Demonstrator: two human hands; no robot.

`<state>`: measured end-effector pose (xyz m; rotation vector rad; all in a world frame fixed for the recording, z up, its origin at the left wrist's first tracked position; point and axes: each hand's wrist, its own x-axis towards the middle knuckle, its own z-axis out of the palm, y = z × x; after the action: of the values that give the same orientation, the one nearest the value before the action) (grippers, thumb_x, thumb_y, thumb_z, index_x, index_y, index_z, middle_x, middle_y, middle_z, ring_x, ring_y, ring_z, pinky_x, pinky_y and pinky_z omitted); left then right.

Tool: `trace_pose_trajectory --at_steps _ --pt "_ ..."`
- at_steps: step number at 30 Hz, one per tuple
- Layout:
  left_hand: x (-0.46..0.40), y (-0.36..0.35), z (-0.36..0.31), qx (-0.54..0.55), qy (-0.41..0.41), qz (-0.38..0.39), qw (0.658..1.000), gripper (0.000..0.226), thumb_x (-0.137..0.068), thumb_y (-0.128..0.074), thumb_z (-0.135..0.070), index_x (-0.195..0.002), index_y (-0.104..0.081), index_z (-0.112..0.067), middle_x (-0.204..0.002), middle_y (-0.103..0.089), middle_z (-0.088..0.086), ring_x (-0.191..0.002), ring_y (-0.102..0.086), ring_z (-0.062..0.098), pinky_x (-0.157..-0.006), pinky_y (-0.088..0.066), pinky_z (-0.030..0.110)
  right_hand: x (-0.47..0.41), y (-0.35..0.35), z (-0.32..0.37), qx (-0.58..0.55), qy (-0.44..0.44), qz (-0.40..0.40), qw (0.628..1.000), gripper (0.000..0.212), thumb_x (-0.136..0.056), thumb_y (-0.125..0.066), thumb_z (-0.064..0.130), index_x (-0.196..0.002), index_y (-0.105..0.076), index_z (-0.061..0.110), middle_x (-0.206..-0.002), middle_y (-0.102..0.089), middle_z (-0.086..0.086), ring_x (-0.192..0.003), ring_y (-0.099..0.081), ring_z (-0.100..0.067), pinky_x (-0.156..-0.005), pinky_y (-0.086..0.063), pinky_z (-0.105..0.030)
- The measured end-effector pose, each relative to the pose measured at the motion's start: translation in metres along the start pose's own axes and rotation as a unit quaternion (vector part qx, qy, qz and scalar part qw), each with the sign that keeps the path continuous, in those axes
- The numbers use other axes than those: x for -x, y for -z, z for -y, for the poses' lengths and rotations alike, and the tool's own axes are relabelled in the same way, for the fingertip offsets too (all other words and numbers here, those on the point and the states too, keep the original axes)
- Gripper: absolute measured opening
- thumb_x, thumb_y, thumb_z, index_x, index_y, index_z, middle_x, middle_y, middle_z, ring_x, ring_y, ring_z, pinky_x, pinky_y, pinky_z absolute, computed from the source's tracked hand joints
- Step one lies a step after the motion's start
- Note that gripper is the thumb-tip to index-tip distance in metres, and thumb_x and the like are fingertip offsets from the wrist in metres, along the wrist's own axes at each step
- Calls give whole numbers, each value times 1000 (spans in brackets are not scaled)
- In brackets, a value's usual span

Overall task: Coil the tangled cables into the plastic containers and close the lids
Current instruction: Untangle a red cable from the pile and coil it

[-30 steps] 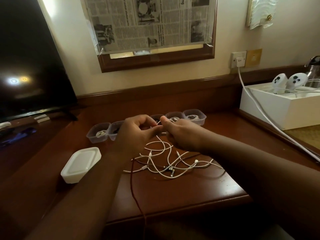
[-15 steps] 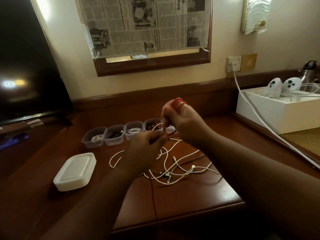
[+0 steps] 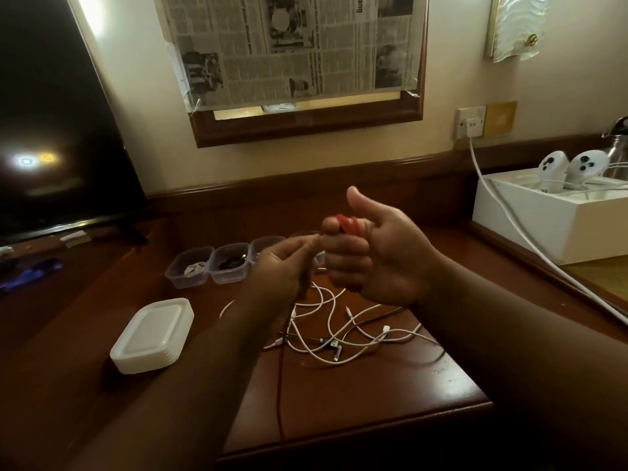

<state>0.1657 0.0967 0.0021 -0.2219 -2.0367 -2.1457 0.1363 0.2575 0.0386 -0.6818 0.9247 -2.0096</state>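
The newspaper [image 3: 292,49] taped over the framed mirror at the top centre is printed in columns too small to read; only the fragment "kang" shows, running sideways near its upper edge. Below it, at mid-frame, a row of clear plastic containers [image 3: 207,266] stands open on the wooden desk [image 3: 356,402]: the leftmost holds a coiled white cable, the next a dark coiled one, and the others are hidden behind the hands. A stack of white lids [image 3: 153,334] lies at the lower left, apart from the row. In the centre, the right hand [image 3: 377,256] is raised, thumb upright, its fingers curled with loops of the red cable [image 3: 346,224] wound around them; the left hand [image 3: 282,270] pinches the same cable just beside those fingers. From there the red cable drops almost straight down towards the bottom edge. The tangled white cables [image 3: 339,331] sprawl flat on the desk beneath both hands.
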Motion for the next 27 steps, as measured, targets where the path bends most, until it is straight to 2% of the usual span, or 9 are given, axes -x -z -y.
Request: trace_pose_trajectory --at_steps 3,6,11,13,16,19,21,24,27 --pt "8 -17 9 -69 2 15 998 14 -94 -56 -30 -99 -67 -23 -59 -50 -2 -48 -41 8 -44 -31 19 -6 -3 0 -44 140 -41 988 58 -99 -24 58 -99 -57 9 -64 -48 1 -55 -45 -11 -56 -41 -25" --pt "13 -19 7 -280 -58 60 957 23 -101 -52 -20 -97 -63 -40 -54 -53 -13 -45 -43 0 -46 -34 12 -12 5 0 131 245 -147 949 59 -97 -28 58 -114 -55 9 -75 -56 -3 -64 -52 -16 -65 -45 -30" --pt "7 3 -14 -400 -171 44 900 16 -92 -67 -24 -90 -62 -39 -82 -70 -9 -75 -66 4 -64 -54 22 -11 6 -10 651 157 -234 705 55 -100 -33 54 -75 -57 10 -67 -52 -2 -57 -49 -8 -56 -43 -24" --pt "3 11 -21 -431 -222 31 874 17 -85 -75 -18 -89 -66 -32 -78 -68 -13 -75 -66 2 -62 -52 16 -12 6 -19 707 82 -220 667 56 -97 -26 61 -73 -53 18 -66 -51 1 -58 -47 -8 -57 -39 -26" --pt "-2 18 -30 -423 -243 33 872 11 -80 -80 -15 -81 -70 -19 -65 -64 -7 -63 -62 3 -56 -48 14 -12 5 -26 606 -9 -173 776 71 -95 -14 68 -70 -50 13 -53 -48 6 -46 -42 -8 -53 -34 -28" --pt "-6 21 -28 -227 -131 60 963 17 -76 -80 -30 -80 -70 -16 -74 -67 10 -67 -62 25 -61 -52 33 -5 2 -20 365 -85 -82 923 75 -92 -12 74 -65 -45 12 -46 -37 3 -37 -29 -12 -41 -25 -22" --pt "-7 17 -19 -51 -39 66 996 21 -72 -78 -40 -77 -73 -20 -73 -59 16 -67 -50 30 -61 -41 37 -2 0 -13 206 -83 -9 975 74 -88 -17 77 -61 -44 14 -43 -34 2 -35 -28 -13 -39 -26 -21" --pt "0 1 0 19 18 30 999 16 -82 -67 -39 -73 -75 -29 -67 -49 7 -56 -41 17 -52 -32 28 -5 -5 -6 33 49 17 998 72 -91 -18 74 -65 -47 13 -47 -36 2 -40 -35 -13 -44 -30 -23" --pt "9 -13 10 -83 30 39 995 21 -87 -58 -38 -78 -76 -33 -57 -43 -2 -45 -36 7 -43 -28 21 -10 -2 -3 89 225 -99 965 66 -95 -17 67 -77 -49 12 -59 -41 -2 -53 -41 -16 -54 -38 -27"
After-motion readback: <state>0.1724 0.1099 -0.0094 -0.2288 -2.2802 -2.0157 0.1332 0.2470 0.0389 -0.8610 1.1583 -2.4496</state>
